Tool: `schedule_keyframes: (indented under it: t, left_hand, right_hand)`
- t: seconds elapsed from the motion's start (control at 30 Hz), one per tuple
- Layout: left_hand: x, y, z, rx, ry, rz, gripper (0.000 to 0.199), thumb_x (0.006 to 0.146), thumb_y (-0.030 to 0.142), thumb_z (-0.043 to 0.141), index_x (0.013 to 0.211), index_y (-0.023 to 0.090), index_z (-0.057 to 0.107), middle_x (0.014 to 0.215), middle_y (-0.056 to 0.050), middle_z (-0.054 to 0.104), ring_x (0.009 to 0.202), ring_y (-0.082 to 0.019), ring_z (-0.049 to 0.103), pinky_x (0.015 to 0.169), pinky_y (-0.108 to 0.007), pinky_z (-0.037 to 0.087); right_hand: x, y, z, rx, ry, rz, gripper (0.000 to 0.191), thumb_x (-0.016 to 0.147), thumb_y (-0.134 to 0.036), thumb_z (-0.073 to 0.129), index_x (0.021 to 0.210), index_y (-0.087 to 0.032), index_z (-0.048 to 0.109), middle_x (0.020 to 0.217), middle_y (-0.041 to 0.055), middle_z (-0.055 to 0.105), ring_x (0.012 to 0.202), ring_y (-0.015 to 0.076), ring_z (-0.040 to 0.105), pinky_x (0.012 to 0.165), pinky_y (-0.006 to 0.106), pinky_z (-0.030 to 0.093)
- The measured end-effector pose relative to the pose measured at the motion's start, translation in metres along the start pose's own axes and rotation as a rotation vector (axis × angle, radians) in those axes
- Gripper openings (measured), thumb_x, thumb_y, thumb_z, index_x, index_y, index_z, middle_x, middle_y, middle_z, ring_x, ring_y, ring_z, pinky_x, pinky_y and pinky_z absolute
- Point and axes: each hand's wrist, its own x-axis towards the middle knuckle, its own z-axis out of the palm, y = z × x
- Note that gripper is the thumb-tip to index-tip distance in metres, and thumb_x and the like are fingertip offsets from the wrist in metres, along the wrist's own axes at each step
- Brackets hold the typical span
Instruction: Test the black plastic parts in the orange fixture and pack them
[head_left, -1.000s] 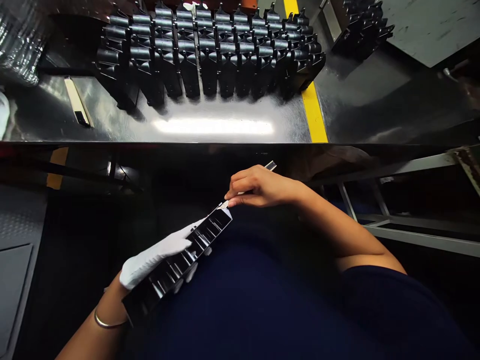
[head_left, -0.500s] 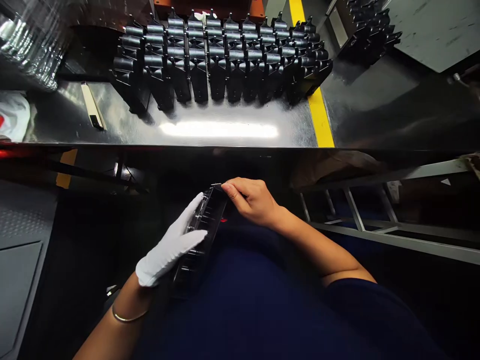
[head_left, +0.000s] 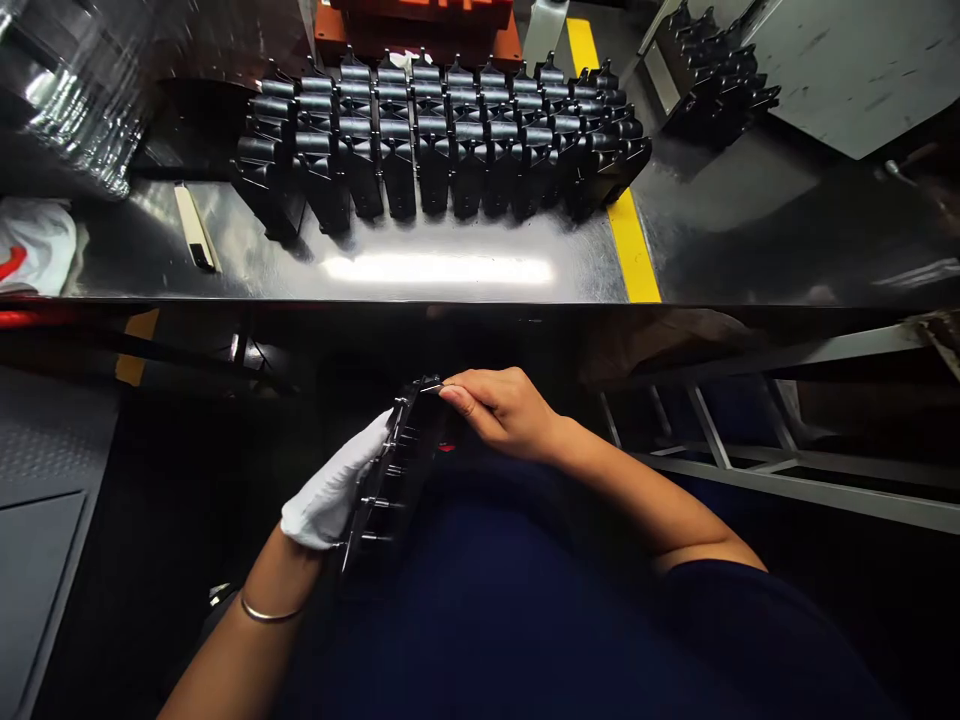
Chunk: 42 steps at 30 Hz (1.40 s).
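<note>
My left hand (head_left: 339, 487), in a white glove, holds a long black plastic part (head_left: 390, 470) from its left side, in front of my body. The part is tilted, and thin bright pins or ribs stand out along it. My bare right hand (head_left: 506, 410) is closed in a pinch at the part's upper end. Between thumb and forefinger shows a small thin shiny piece (head_left: 430, 389), its tip against or just over the part's edge. Too little of it is visible to tell its kind. The glove's fingertips are partly hidden behind the part.
Similar black parts (head_left: 435, 150) stand in rows on the metal table (head_left: 450, 285), with more (head_left: 712, 75) at the back right. A cream-handled cutter (head_left: 193, 228) lies at left, near clear plastic packaging (head_left: 82, 120) and a white cloth (head_left: 41, 245). A grey metal frame (head_left: 750, 475) stands at right.
My left thumb has gone from the front of the black plastic part to its left side. The part has turned a little, and my right hand has shifted slightly downward with its pinch.
</note>
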Motion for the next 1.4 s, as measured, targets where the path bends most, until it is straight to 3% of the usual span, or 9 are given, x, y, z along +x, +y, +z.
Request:
schedule_keyframes:
  t: [0.07, 0.13, 0.23, 0.3, 0.57, 0.87, 1.1, 1.3, 1.4]
  left_hand:
    - [0.004, 0.002, -0.001, 0.049, 0.079, 0.006, 0.057, 0.077, 0.055, 0.063, 0.121, 0.018, 0.061, 0.118, -0.011, 0.066, 0.112, -0.031, 0.059, 0.093, -0.04, 0.05]
    - [0.005, 0.001, -0.001, 0.191, 0.259, 0.106, 0.059, 0.068, 0.05, 0.074, 0.115, 0.017, 0.061, 0.109, -0.009, 0.069, 0.104, -0.029, 0.062, 0.089, -0.038, 0.051]
    - [0.003, -0.005, 0.0, 0.376, 0.519, 0.25, 0.065, 0.056, 0.045, 0.083, 0.11, 0.017, 0.059, 0.102, -0.006, 0.07, 0.095, -0.026, 0.065, 0.086, -0.037, 0.052]
    - [-0.001, -0.012, 0.002, 0.417, 0.58, 0.287, 0.065, 0.054, 0.045, 0.084, 0.107, 0.018, 0.058, 0.097, -0.005, 0.07, 0.089, -0.025, 0.066, 0.082, -0.037, 0.054]
    - [-0.008, -0.025, 0.005, 0.39, 0.526, 0.335, 0.062, 0.055, 0.042, 0.085, 0.105, 0.019, 0.056, 0.096, -0.005, 0.07, 0.084, -0.023, 0.068, 0.079, -0.036, 0.057]
    - [-0.01, -0.018, -0.004, 0.455, 0.387, 0.268, 0.064, 0.052, 0.044, 0.085, 0.105, 0.016, 0.061, 0.089, -0.006, 0.072, 0.081, -0.025, 0.068, 0.076, -0.038, 0.058]
    - [-0.009, -0.009, -0.003, 0.442, 0.283, 0.236, 0.055, 0.053, 0.045, 0.084, 0.097, 0.019, 0.063, 0.088, -0.004, 0.072, 0.083, -0.027, 0.069, 0.074, -0.038, 0.058]
    - [-0.012, -0.016, -0.002, 0.338, 0.448, 0.316, 0.055, 0.059, 0.04, 0.083, 0.104, 0.017, 0.062, 0.094, -0.006, 0.071, 0.085, -0.025, 0.068, 0.079, -0.038, 0.057]
    - [-0.016, -0.016, -0.002, 0.43, 0.441, 0.434, 0.041, 0.065, 0.034, 0.08, 0.101, 0.02, 0.065, 0.1, -0.005, 0.069, 0.089, -0.023, 0.067, 0.083, -0.036, 0.055]
  right_hand:
    - [0.001, 0.0, -0.004, -0.016, 0.095, -0.009, 0.036, 0.102, -0.032, 0.032, 0.087, -0.015, 0.061, 0.077, 0.0042, 0.067, 0.068, 0.0107, 0.06, 0.061, 0.021, 0.041]
    - [0.001, 0.0, -0.009, -0.079, 0.12, -0.004, 0.038, 0.102, -0.033, 0.03, 0.088, -0.015, 0.06, 0.077, 0.0047, 0.066, 0.066, 0.0114, 0.059, 0.061, 0.022, 0.041]
    - [-0.002, -0.002, -0.014, -0.153, 0.028, -0.051, 0.043, 0.099, -0.046, 0.035, 0.083, -0.014, 0.06, 0.071, 0.0042, 0.063, 0.063, 0.0121, 0.056, 0.058, 0.023, 0.038]
    - [-0.005, -0.005, -0.014, -0.209, -0.018, -0.091, 0.049, 0.094, -0.056, 0.04, 0.078, -0.015, 0.059, 0.067, 0.0034, 0.06, 0.06, 0.0124, 0.054, 0.055, 0.024, 0.034]
    - [-0.009, -0.007, -0.007, -0.348, 0.01, -0.341, 0.049, 0.096, -0.05, 0.042, 0.059, -0.017, 0.048, 0.051, -0.0024, 0.045, 0.048, 0.0095, 0.039, 0.049, 0.027, 0.017]
    - [-0.007, -0.004, -0.013, -0.329, -0.157, -0.384, 0.054, 0.094, -0.058, 0.038, 0.059, -0.017, 0.049, 0.054, -0.0021, 0.043, 0.051, 0.0097, 0.038, 0.049, 0.026, 0.018]
    - [-0.01, -0.005, -0.012, -0.276, -0.089, -0.421, 0.052, 0.094, -0.053, 0.045, 0.055, -0.018, 0.044, 0.051, -0.0034, 0.041, 0.047, 0.0089, 0.035, 0.046, 0.026, 0.018]
    - [-0.015, -0.009, -0.017, -0.054, -0.034, -0.187, 0.042, 0.101, -0.036, 0.032, 0.073, -0.016, 0.055, 0.062, 0.0009, 0.055, 0.057, 0.0098, 0.051, 0.055, 0.022, 0.036]
    - [-0.019, -0.01, -0.016, -0.032, -0.04, -0.121, 0.036, 0.1, -0.026, 0.036, 0.071, -0.016, 0.055, 0.061, 0.0003, 0.055, 0.056, 0.0094, 0.05, 0.055, 0.021, 0.037]
